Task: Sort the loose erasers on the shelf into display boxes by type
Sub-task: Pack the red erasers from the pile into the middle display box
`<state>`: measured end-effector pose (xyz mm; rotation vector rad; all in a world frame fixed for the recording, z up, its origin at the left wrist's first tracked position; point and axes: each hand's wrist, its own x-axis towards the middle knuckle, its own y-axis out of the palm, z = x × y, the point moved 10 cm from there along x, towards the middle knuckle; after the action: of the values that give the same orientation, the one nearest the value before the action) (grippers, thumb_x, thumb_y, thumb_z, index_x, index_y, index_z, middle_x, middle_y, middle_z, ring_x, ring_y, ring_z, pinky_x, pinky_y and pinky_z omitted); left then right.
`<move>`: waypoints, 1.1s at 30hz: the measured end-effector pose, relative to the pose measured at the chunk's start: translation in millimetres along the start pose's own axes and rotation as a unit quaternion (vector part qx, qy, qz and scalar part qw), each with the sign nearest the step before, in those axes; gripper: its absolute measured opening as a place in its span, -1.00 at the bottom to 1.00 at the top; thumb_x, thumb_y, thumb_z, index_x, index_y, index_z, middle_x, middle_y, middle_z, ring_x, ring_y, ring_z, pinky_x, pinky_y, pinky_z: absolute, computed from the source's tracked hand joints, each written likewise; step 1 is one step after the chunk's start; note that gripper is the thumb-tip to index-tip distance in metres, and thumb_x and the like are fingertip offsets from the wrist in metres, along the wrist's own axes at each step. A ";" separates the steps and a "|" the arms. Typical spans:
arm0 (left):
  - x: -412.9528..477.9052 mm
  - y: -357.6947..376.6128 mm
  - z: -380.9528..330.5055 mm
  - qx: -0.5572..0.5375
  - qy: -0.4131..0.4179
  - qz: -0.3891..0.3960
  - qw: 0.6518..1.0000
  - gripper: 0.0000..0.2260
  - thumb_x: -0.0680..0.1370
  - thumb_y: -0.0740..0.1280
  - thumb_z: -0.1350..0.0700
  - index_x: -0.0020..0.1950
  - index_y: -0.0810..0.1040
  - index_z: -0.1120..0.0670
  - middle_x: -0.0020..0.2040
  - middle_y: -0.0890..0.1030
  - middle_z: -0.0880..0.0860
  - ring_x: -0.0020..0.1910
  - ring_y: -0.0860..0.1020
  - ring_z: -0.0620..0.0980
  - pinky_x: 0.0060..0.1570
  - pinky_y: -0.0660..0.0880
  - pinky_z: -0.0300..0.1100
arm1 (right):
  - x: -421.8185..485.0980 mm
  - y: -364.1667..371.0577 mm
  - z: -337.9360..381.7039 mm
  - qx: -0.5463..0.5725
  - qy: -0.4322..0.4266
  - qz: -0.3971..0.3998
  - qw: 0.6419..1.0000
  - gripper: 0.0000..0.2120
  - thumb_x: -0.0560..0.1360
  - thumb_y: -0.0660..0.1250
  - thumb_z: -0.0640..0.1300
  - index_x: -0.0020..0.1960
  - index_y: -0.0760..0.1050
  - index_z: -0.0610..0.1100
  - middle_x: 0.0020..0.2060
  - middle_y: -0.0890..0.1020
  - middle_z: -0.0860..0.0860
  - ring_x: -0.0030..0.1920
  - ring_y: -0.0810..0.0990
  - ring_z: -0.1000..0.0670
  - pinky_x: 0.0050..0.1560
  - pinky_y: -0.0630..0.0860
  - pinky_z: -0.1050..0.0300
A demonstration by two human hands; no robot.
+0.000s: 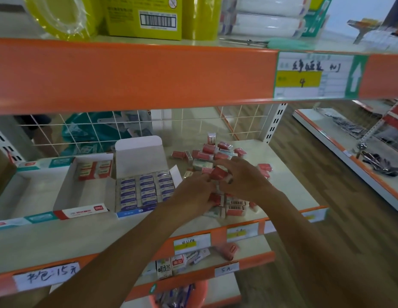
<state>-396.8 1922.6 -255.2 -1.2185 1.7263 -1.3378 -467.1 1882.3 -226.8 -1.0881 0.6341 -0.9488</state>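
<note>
A heap of loose red-sleeved erasers [212,152] lies on the right part of the middle shelf [289,174]. My right hand [244,176] pinches one red eraser [219,173] just above the heap. Beside it, my left hand [194,192] curls around a few red erasers [215,200]. Left of the hands, an open display box [146,190] holds rows of blue-labelled erasers, its lid upright. Further left, a red-and-white display box [82,210] holds a few red erasers [94,170] at its back.
An orange shelf edge [135,76] with a price tag hangs overhead. White wire mesh [89,132] backs the shelf. Lower shelves carry small packets [171,264] and a red eraser [229,250]. An orange basket [182,296] sits at the bottom. Another shelf unit [353,150] stands to the right.
</note>
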 end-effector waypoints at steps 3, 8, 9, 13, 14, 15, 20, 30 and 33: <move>3.0 4.0 -3.7 0.030 0.018 0.019 0.999 -0.60 0.53 0.32 0.03 0.37 0.45 -0.03 0.33 0.45 0.01 0.31 0.36 0.05 0.24 0.34 -0.12 | -1.9 -1.5 2.5 -0.002 -0.006 0.002 1.000 -0.49 0.48 0.37 -0.01 0.40 0.39 0.01 0.16 0.49 -0.02 0.17 0.45 -0.03 0.06 0.35 0.18; 2.2 1.5 -5.8 0.007 0.029 0.014 0.999 -0.63 0.51 0.34 0.09 0.33 0.50 0.00 0.30 0.47 0.01 0.27 0.40 0.01 0.17 0.37 -0.18 | -0.9 3.3 -9.5 0.010 0.031 -0.006 0.999 -0.52 0.42 0.38 0.03 0.31 0.38 0.10 0.09 0.50 0.03 0.05 0.52 -0.01 0.01 0.53 0.09; 1.9 0.9 -4.9 0.003 0.023 0.012 1.000 -0.63 0.51 0.34 0.10 0.31 0.50 0.01 0.28 0.47 0.02 0.25 0.40 0.01 0.14 0.37 -0.19 | -1.5 2.8 -10.1 0.016 0.032 -0.012 0.999 -0.54 0.41 0.39 0.01 0.28 0.37 0.10 0.06 0.50 0.06 0.01 0.53 0.01 -0.03 0.53 0.13; 1.9 4.7 1.8 -0.024 -0.010 0.024 0.999 -0.76 0.47 0.37 0.14 0.13 0.53 0.09 0.09 0.50 0.01 0.04 0.47 -0.02 -0.11 0.40 -0.24 | -4.3 -3.4 -7.0 0.060 0.024 -0.033 0.997 -0.66 0.47 0.36 -0.04 0.21 0.37 0.08 -0.06 0.48 0.13 -0.09 0.51 0.06 -0.13 0.42 0.22; 1.1 4.7 4.1 -0.043 -0.020 0.029 0.998 -0.82 0.47 0.38 0.11 0.04 0.52 0.08 -0.01 0.52 -0.01 -0.06 0.50 -0.03 -0.20 0.38 -0.24 | -4.3 -5.1 -7.0 0.079 0.025 -0.041 0.996 -0.69 0.48 0.35 -0.04 0.19 0.37 0.09 -0.10 0.50 0.15 -0.13 0.52 0.07 -0.15 0.42 0.23; 0.2 2.0 5.5 -0.065 -0.027 0.029 0.997 -0.82 0.47 0.40 0.01 -0.02 0.50 0.06 -0.10 0.53 -0.04 -0.15 0.50 -0.04 -0.26 0.38 -0.24 | -4.9 -8.1 -6.3 0.105 0.027 -0.050 0.993 -0.72 0.49 0.35 -0.03 0.16 0.37 0.09 -0.14 0.51 0.17 -0.17 0.52 0.08 -0.17 0.43 0.22; -10.0 -34.4 19.0 -0.160 -0.052 -0.014 0.986 -0.83 0.46 0.36 0.01 -0.17 0.38 0.01 -0.25 0.48 -0.03 -0.29 0.45 -0.08 -0.33 0.34 -0.23 | -6.5 -27.6 -0.6 0.237 0.054 -0.117 0.963 -0.77 0.48 0.39 -0.04 0.03 0.37 0.00 -0.23 0.56 0.08 -0.31 0.51 0.14 -0.30 0.41 0.29; -53.5 -78.7 100.7 -0.247 -0.134 -0.083 0.956 -0.78 0.39 0.49 0.10 -0.17 0.44 -0.03 -0.19 0.56 -0.12 -0.26 0.51 -0.20 -0.34 0.39 -0.45 | 18.9 -14.0 55.2 0.298 0.022 -0.113 0.948 -0.80 0.37 0.51 -0.12 -0.16 0.48 -0.07 -0.26 0.58 0.00 -0.27 0.49 0.12 -0.24 0.41 0.31; -73.1 -91.4 120.7 -0.168 -0.152 -0.111 0.968 -0.73 0.39 0.49 0.07 -0.09 0.41 0.00 -0.15 0.53 -0.17 -0.24 0.48 -0.22 -0.32 0.33 -0.48 | 26.3 -0.9 79.4 0.283 -0.003 -0.084 0.955 -0.76 0.36 0.53 -0.14 -0.21 0.45 0.02 -0.26 0.58 0.12 -0.22 0.53 0.15 -0.24 0.41 0.32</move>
<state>-236.9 1939.9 -206.5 -1.7514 1.6714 -0.9331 -389.9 1894.4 -197.1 -0.6353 0.2346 -1.1825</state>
